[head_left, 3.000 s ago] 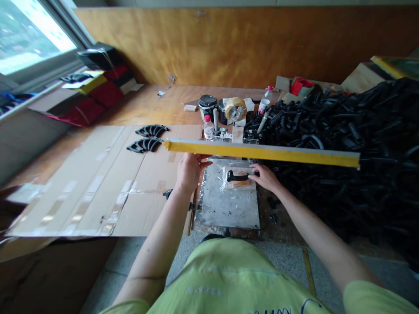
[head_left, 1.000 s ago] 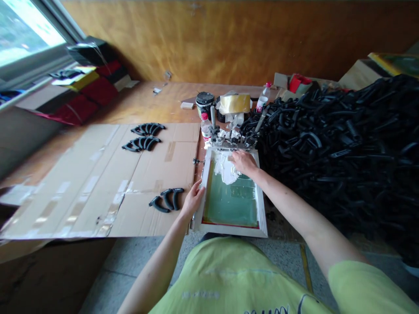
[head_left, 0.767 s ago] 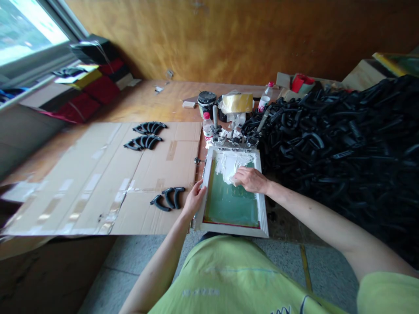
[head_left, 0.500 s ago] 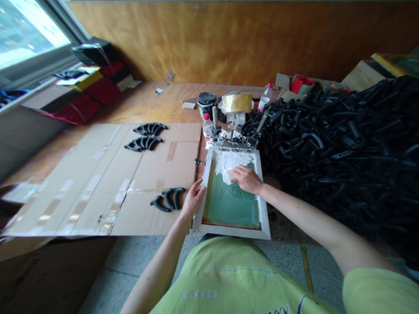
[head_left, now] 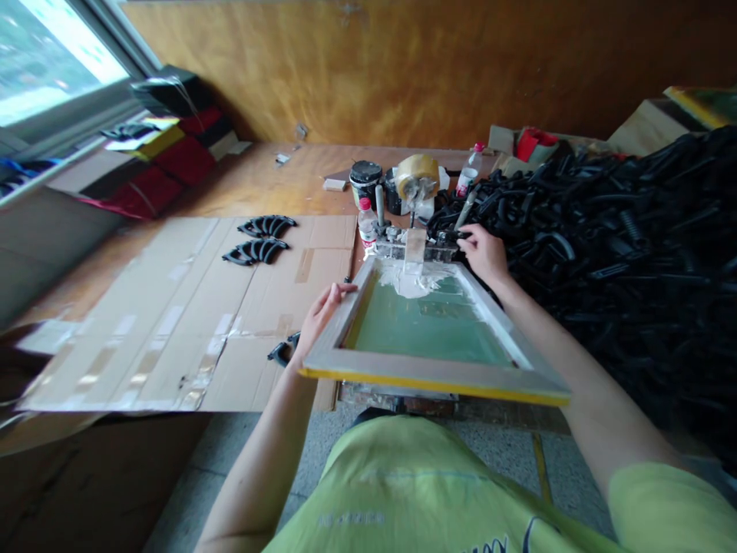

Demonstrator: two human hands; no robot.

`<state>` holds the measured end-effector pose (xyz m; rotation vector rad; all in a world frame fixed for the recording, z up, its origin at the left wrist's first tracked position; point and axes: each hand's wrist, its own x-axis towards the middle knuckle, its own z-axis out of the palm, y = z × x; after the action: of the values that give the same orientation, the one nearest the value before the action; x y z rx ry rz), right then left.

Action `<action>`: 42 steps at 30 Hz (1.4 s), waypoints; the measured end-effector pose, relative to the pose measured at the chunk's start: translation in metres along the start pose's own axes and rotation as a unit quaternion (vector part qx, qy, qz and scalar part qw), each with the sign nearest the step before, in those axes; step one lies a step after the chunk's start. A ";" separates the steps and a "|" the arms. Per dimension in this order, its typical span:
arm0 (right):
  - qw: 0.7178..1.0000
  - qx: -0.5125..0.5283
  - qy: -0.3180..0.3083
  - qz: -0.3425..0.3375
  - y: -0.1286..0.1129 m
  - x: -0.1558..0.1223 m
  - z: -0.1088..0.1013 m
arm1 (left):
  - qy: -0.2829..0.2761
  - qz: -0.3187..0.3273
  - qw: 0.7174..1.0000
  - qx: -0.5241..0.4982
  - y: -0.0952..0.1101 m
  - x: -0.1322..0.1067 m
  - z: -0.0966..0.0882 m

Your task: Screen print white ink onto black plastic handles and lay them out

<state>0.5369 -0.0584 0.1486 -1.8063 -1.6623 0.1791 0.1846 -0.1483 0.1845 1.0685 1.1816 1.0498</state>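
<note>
A screen printing frame [head_left: 437, 374] is tilted, its near edge raised and its far end at a metal hinge clamp [head_left: 391, 250]. My left hand [head_left: 322, 311] grips its left rail. White ink [head_left: 406, 284] lies at the far end of the green mesh [head_left: 414, 330]. A flat scraper [head_left: 415, 247] stands in that ink, leaning on the clamp. Beyond the frame's far right corner, my right hand [head_left: 484, 252] has its fingers pinched by the clamp and the black parts; what they hold is hidden.
Black curved plastic parts [head_left: 587, 246] are heaped at right. Several similar parts [head_left: 262, 240] lie in rows on flattened cardboard [head_left: 190, 307] at left. Behind the clamp stand a tape roll [head_left: 418, 175], a tub [head_left: 365, 180] and two bottles [head_left: 367, 219]. Boxes [head_left: 178, 150] sit by the window.
The frame's near edge has risen from lying flat, with my left hand on its rail. My right hand has left the scraper in the ink and moved right and away to the clamp's right end.
</note>
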 end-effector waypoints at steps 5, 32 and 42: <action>0.997 0.021 -0.058 0.055 0.040 -0.062 0.019 | 0.032 0.098 0.991 -0.083 0.026 0.034 0.025; 0.987 -0.065 -0.138 -0.045 0.098 -0.197 0.013 | 0.208 -0.344 0.855 0.328 -0.174 -0.051 -0.181; 0.957 -0.072 -0.166 -0.226 -0.018 -0.131 0.068 | 0.113 0.036 0.978 0.169 -0.014 0.032 -0.054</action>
<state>0.4635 -0.1547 0.0634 -1.5014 -2.3360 0.1676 0.1344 -0.1149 0.1615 1.2876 1.5539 1.0707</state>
